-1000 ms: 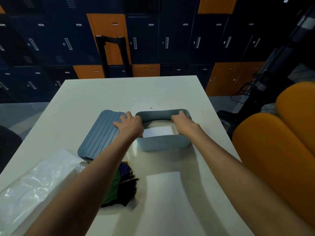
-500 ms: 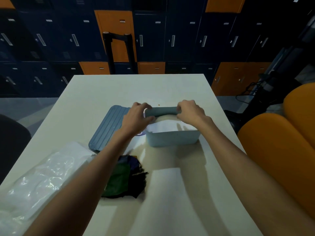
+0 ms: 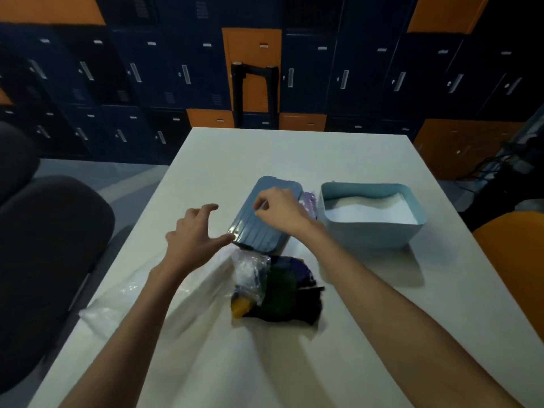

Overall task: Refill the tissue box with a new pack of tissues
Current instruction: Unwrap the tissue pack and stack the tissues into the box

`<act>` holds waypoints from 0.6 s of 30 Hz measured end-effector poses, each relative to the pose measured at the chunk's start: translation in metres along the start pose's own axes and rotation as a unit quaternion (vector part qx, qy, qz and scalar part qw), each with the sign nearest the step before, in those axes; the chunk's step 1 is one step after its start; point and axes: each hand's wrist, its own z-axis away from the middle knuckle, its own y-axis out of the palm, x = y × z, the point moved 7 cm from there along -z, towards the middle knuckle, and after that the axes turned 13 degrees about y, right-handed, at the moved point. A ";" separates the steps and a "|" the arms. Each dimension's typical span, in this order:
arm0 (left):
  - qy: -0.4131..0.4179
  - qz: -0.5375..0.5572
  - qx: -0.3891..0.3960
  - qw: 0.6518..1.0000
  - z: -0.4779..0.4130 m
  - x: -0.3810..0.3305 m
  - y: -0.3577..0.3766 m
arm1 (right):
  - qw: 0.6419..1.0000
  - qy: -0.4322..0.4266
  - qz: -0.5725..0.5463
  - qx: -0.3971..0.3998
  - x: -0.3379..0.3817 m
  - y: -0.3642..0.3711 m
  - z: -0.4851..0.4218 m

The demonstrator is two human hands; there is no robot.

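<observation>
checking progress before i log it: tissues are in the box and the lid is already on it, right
Not quite. The tissues are in the box, but the lid is not on it. The head view shows it off the box, beside it on the left, with the left hand and right hand at it.

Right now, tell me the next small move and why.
Probably grip the lid with both hands and lift it onto the box: tissues fill the box, the left hand touches the lid's near corner, the right hand is over its top.
</observation>
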 end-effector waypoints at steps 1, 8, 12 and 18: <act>-0.012 -0.012 0.017 1.000 0.008 0.013 -0.003 | 1.000 -0.001 -0.004 0.011 0.008 0.015 -0.001; -0.031 -0.036 0.153 0.987 0.040 0.059 0.026 | 0.996 0.031 0.023 0.077 0.024 0.085 -0.006; -0.027 -0.045 0.127 0.990 0.044 0.063 0.035 | 0.991 0.046 0.077 0.096 0.029 0.105 0.003; -0.011 -0.060 0.048 0.997 0.047 0.064 0.038 | 0.995 0.051 0.056 0.061 0.033 0.110 0.008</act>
